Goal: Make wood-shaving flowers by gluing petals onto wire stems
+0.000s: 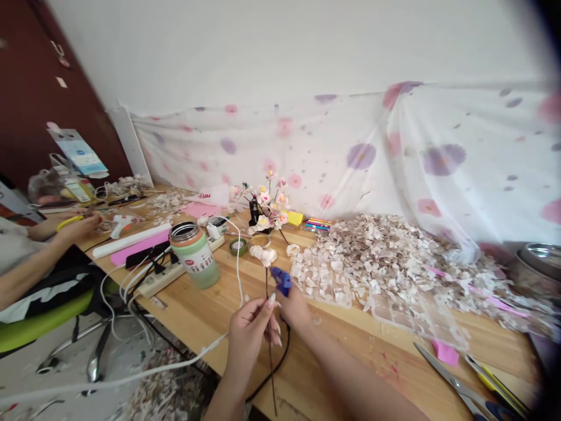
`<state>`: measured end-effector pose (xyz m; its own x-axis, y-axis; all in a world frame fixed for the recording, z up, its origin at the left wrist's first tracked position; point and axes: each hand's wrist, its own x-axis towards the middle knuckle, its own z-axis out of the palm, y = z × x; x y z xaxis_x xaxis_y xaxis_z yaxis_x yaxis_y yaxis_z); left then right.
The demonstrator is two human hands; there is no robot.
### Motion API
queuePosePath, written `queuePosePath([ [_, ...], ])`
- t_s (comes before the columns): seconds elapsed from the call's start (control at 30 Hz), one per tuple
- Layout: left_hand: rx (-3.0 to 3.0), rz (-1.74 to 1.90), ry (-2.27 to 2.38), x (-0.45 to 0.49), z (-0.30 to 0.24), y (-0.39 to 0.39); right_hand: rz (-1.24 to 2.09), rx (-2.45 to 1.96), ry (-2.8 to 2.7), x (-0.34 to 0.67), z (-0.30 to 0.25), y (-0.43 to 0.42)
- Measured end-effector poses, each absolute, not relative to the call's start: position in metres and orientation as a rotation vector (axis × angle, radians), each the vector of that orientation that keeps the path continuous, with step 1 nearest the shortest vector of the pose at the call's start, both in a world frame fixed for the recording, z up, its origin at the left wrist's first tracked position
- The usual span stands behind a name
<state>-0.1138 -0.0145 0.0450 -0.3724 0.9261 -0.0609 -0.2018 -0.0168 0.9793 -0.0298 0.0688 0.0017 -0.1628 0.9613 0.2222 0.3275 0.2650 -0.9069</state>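
My left hand (pixel 253 332) pinches a thin dark stem (pixel 268 327) that stands nearly upright, with a pale shell flower (pixel 263 255) at its top. My right hand (pixel 294 306) grips a blue glue gun (pixel 281 280), its nozzle pointing up toward the flower head, a short way below it. The gun's black cord (pixel 275 365) runs down off the table's front edge. Both hands hover above the wooden table (pixel 210 310), close together.
A clear tray (pixel 412 318) and a heap of shell pieces (pixel 394 257) lie to the right. Scissors (pixel 451 383) lie at the front right. A green jar (pixel 195 255), power strip (pixel 175 273) and white cables sit left. A finished flower sprig (pixel 267 210) stands behind. Another person's arms (pixel 48 240) work at the far left.
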Motion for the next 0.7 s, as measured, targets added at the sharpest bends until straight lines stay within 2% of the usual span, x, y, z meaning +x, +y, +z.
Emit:
queuePosePath([
  [0.3,0.887,1.177,1.450,-0.095,0.029,0.008,1.165,-1.228,-1.095,0.079,0.017,0.005],
  [0.53,0.935,0.892,1.405,-0.068,0.007,0.014,0.708,-1.365,-1.621,0.106,0.005,-0.023],
  [0.7,0.925,0.861,1.433,-0.063,0.007,0.009,0.631,-1.435,-1.738,0.104,0.003,-0.020],
])
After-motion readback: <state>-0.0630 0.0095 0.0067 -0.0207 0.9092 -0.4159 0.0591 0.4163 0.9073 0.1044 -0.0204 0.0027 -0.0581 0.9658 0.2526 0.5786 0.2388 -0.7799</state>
